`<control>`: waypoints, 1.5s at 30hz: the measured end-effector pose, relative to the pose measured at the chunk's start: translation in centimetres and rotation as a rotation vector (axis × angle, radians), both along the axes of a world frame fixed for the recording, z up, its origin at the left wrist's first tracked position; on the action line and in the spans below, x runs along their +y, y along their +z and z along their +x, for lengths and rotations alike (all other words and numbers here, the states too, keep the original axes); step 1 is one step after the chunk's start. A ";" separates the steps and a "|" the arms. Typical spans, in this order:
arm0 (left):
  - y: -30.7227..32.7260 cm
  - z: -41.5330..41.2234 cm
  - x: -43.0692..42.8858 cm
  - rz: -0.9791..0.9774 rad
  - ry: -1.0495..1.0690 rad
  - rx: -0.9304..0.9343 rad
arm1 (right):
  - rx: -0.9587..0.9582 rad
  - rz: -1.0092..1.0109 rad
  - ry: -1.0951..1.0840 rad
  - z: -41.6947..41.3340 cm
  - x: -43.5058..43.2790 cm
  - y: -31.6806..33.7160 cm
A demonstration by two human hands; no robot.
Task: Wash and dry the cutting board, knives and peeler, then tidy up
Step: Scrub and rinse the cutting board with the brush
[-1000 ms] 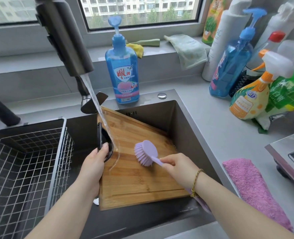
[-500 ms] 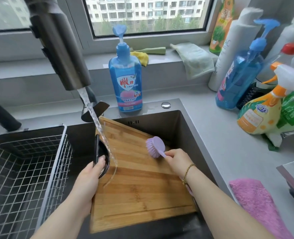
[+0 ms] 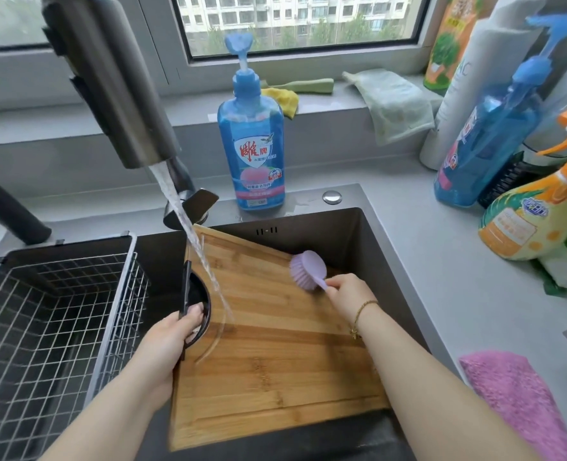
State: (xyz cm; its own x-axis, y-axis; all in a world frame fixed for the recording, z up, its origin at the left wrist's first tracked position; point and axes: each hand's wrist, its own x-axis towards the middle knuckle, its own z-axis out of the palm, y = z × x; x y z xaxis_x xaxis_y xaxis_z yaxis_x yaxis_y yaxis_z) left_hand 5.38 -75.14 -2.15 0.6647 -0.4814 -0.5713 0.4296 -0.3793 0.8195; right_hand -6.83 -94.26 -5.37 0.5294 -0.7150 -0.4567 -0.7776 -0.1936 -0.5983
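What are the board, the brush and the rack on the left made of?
The cutting board looks like bamboo or wood, wet: joined tan strips with grain. The brush looks like lilac plastic, matte, bristles included. The rack is probably steel wire: a thin, shiny grid.

window point(image 3: 295, 24) far beyond your left hand point(image 3: 169, 344), soft daylight, apartment blocks point(image 3: 275, 5) outside. grey sill point(image 3: 325, 104) under it. grey countertop point(image 3: 442, 261) right of your right hand point(image 3: 348, 292). dark sink point(image 3: 358, 234) wall just behind that hand.
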 end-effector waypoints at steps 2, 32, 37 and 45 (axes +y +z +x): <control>-0.3 0.7 0.1 0.009 -0.012 0.018 | 0.003 -0.005 -0.016 -0.1 0.0 -0.1; -2.2 2.5 -0.2 0.071 0.023 0.053 | 0.348 0.072 0.255 -5.4 8.4 -0.5; -2.4 2.6 0.1 0.067 0.019 0.051 | 0.453 0.113 0.116 -6.4 6.9 -0.7; -2.1 3.1 0.4 0.129 -0.004 0.020 | 0.486 0.135 0.099 -7.5 6.8 -1.9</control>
State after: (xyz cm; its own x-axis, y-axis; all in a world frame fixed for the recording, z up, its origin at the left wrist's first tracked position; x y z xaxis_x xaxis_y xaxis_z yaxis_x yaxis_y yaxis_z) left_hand 8.46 -74.73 -4.25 0.6506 -0.4059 -0.6419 0.4441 -0.4823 0.7551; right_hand -14.33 -87.49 -7.29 0.2950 -0.5895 -0.7519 -0.9540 -0.2263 -0.1968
